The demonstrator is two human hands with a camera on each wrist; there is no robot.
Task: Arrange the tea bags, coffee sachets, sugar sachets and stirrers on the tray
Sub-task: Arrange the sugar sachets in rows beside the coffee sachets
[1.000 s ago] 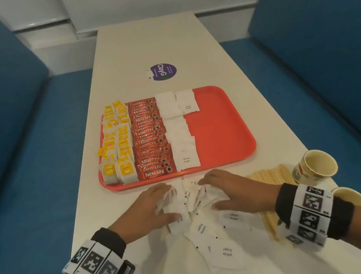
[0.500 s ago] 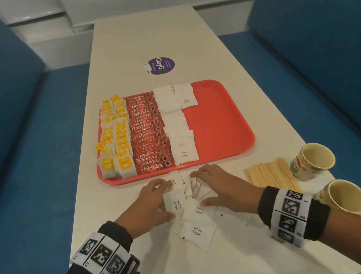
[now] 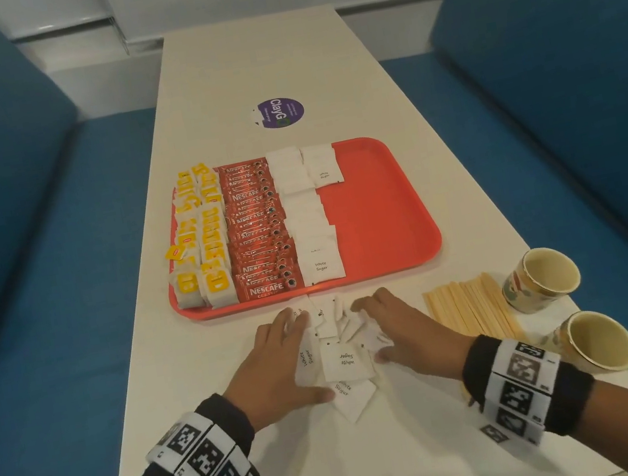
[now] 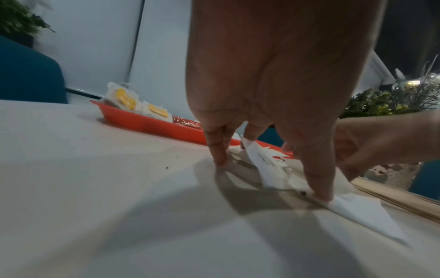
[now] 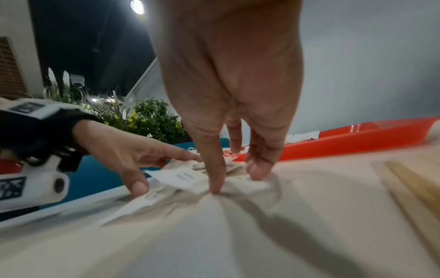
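A red tray (image 3: 378, 209) holds rows of yellow tea bags (image 3: 208, 252), red coffee sachets (image 3: 260, 239) and white sugar sachets (image 3: 306, 214). Loose white sugar sachets (image 3: 343, 352) lie heaped on the table just in front of the tray. My left hand (image 3: 279, 357) presses against the heap's left side with straight fingers (image 4: 218, 150). From the right, my right hand (image 3: 399, 325) presses the heap with straight fingers (image 5: 215, 169). Wooden stirrers (image 3: 469, 307) lie on the table right of my right hand.
Two paper cups (image 3: 539, 277) (image 3: 595, 341) stand at the table's right edge beside the stirrers. A purple round sticker (image 3: 279, 113) lies beyond the tray. Blue bench seats (image 3: 12, 249) flank the white table (image 3: 187, 386). The tray's right half is bare.
Both hands have swept the scattered sugar sachets inward and toward the tray, so the spread is now a tight heap. The stirrers, once partly covered by my right wrist, are uncovered.
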